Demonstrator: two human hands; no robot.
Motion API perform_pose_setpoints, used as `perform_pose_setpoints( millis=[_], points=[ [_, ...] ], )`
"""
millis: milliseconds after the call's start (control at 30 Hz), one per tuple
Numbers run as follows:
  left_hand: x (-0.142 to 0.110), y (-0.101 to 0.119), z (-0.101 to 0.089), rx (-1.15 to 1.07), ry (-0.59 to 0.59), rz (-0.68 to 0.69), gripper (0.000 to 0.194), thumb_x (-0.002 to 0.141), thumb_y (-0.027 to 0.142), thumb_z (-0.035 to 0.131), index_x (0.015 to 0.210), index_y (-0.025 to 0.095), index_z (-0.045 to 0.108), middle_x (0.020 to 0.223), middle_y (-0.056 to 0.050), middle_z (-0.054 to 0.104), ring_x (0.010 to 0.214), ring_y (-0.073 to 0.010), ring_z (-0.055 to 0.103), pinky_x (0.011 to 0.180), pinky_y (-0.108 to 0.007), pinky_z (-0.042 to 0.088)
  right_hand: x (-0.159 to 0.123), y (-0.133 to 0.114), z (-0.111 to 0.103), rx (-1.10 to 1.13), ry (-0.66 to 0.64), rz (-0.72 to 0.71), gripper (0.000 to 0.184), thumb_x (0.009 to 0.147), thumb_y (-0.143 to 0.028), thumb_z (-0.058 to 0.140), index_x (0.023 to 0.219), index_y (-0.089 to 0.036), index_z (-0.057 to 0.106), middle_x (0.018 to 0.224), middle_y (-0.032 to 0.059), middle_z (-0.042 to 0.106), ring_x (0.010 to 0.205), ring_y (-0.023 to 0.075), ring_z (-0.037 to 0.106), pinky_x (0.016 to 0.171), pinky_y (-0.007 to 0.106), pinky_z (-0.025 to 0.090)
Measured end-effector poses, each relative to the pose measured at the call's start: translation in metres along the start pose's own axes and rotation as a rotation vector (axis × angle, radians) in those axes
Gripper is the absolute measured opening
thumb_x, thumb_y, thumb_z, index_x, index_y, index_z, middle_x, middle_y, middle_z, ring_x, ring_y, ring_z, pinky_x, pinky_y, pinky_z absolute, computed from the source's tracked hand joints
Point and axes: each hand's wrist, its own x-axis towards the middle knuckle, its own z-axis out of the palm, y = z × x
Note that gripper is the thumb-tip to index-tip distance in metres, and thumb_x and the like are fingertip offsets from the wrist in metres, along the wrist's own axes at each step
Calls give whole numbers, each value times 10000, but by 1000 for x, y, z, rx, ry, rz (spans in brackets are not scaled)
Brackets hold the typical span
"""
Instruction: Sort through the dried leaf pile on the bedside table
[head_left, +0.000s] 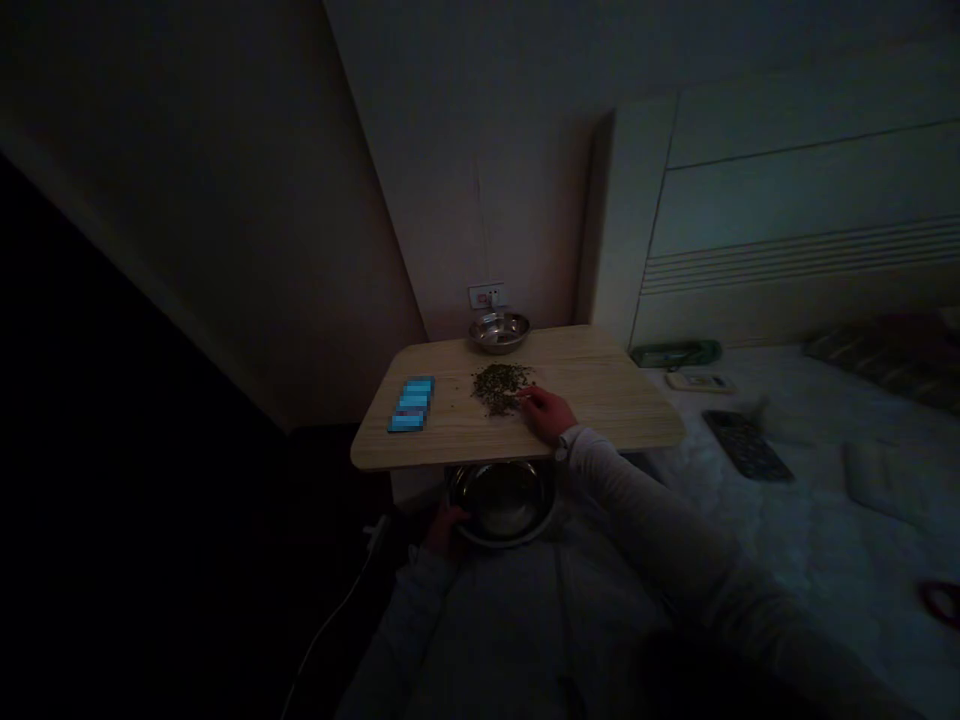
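Note:
A loose pile of small dark grains or seeds [499,387] is spread on the light wooden tabletop [600,400]. At the pile's right edge is my right hand [547,414], its fingers curled together with the tips at the grains; whatever they pinch is too small to make out. Below the table's front edge, a wide metal basin [501,535] sits at my lap. My left hand [446,527] grips its left rim, thumb over the edge. The basin's inside is dark, so its contents cannot be told.
A smaller metal bowl [499,333] stands at the table's back, below a wall socket [487,295]. A lit phone [412,404] lies at the left. On the bed at right are a dark patterned flat object [746,445], a pale remote-like device [700,383] and a green case [676,354].

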Motion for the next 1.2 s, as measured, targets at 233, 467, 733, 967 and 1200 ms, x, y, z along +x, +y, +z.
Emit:
perform_pose_setpoints(
  millis=[233, 467, 733, 967, 1200],
  points=[
    [2, -1, -2, 8, -5, 74, 372, 428, 93, 599, 777, 215, 635, 768, -11, 697, 894, -270, 630, 821, -393, 451, 1, 0, -1, -17, -8, -3, 244, 808, -288, 529, 986, -209, 678, 758, 18, 684, 698, 147, 595, 726, 297, 465],
    [1, 0, -5, 8, 1, 2, 350, 458, 90, 618, 781, 223, 646, 798, -10, 709, 970, -289, 625, 852, -399, 452, 0, -5, 0, -40, -7, 6, 247, 831, -281, 526, 1004, -203, 683, 837, 45, 702, 752, 166, 618, 753, 317, 470],
    [2, -2, -4, 0, -29, 44, 492, 467, 91, 602, 934, 234, 655, 802, -2, 716, 890, -265, 646, 825, -393, 455, -1, -3, 1, -25, -3, -51, 249, 822, -266, 517, 997, -229, 690, 905, 34, 717, 812, 169, 631, 787, 323, 480],
    [-1, 0, 0, -14, -24, 43, 540, 444, 88, 599, 956, 249, 657, 771, 16, 715, 863, -247, 649, 828, -376, 460, -2, -3, 0, 3, -33, -61, 243, 807, -253, 532, 984, -224, 696, 958, 38, 718, 872, 177, 637, 831, 334, 479],
    [0, -1, -2, 1, -32, 29, 454, 456, 114, 609, 893, 229, 655, 780, -15, 709, 852, -265, 648, 816, -404, 456, -1, 0, 2, 81, 20, -24, 217, 788, -287, 546, 937, -199, 677, 834, 39, 710, 775, 173, 632, 771, 325, 483]
  ],
)
